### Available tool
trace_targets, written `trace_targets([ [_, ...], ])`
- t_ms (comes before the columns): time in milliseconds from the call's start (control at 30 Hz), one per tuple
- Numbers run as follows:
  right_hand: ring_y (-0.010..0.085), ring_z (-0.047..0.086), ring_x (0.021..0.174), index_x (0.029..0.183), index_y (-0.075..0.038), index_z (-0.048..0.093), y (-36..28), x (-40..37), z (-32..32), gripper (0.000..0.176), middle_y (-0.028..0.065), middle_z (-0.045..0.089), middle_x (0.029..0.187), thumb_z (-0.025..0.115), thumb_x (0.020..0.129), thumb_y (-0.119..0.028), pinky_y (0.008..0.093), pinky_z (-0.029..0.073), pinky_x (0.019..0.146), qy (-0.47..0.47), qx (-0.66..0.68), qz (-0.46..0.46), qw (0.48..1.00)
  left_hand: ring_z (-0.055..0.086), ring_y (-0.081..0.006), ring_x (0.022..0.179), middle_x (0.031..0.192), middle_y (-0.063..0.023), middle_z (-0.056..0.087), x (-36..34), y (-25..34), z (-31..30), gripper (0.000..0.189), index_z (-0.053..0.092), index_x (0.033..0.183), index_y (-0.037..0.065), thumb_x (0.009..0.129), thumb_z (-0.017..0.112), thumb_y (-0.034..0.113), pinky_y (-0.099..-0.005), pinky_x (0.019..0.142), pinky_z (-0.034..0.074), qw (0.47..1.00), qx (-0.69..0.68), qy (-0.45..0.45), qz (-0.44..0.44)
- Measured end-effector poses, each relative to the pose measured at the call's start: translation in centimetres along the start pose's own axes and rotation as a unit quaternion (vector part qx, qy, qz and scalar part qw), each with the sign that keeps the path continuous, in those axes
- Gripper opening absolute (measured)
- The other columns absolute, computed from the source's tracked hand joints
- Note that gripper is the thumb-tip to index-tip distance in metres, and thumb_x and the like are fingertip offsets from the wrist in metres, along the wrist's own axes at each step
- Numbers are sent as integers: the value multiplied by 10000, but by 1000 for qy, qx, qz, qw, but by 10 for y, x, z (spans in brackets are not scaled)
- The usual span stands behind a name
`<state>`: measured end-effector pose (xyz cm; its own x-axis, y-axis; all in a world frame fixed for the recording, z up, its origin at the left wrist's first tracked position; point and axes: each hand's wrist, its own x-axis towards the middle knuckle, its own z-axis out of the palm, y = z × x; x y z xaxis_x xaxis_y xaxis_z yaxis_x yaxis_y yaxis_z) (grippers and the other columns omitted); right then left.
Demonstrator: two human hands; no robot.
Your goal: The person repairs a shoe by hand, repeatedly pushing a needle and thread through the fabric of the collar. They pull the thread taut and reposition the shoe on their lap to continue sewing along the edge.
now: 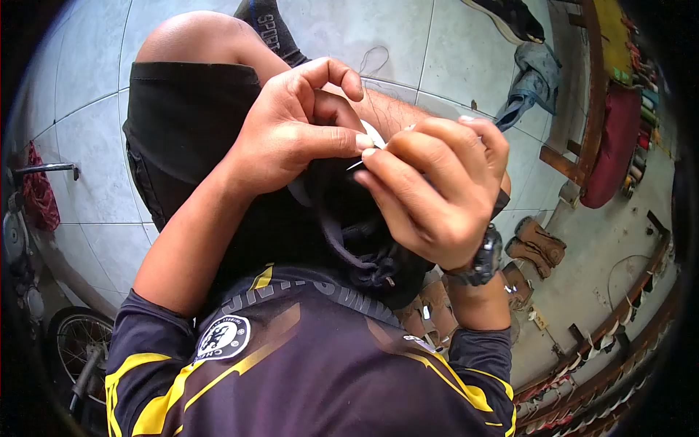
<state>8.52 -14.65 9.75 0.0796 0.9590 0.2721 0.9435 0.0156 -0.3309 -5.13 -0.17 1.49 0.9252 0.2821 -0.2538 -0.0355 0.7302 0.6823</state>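
Note:
My left hand (291, 131) is closed, its thumb pressed on a small white-edged piece (373, 133), probably part of a shoe. Against that thumb meet the fingertips of my right hand (440, 175), pinched together. A thin pointed metal tip (354, 165), like a needle, pokes out below them; its other end is hidden by the fingers. Fine dark thread (375, 62) loops above the hands. Under them on my lap lies something dark with knotted grey laces (342, 244), hard to make out against the black shorts (193, 131).
On the right are brown boots (537, 246), a blue-grey cloth (535, 80), a dark shoe (510, 18), a maroon cushion (615, 146) and wooden racks (626, 313) holding small items. A wheel (76, 346) stands at lower left. A red bag (40, 189) hangs at left.

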Motion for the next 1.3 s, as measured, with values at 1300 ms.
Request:
trace_targets([
  [1300,172,665,958,857,-91,690,-1,18,25,209,20,665,934,682,666,-176,305,422,827,-31,45,-310,949,621,-57,713,778,-35,669,-23,-12,-15,297,536,1062,3,837,703,-95,-194,648,483,999,-17,-25,18],
])
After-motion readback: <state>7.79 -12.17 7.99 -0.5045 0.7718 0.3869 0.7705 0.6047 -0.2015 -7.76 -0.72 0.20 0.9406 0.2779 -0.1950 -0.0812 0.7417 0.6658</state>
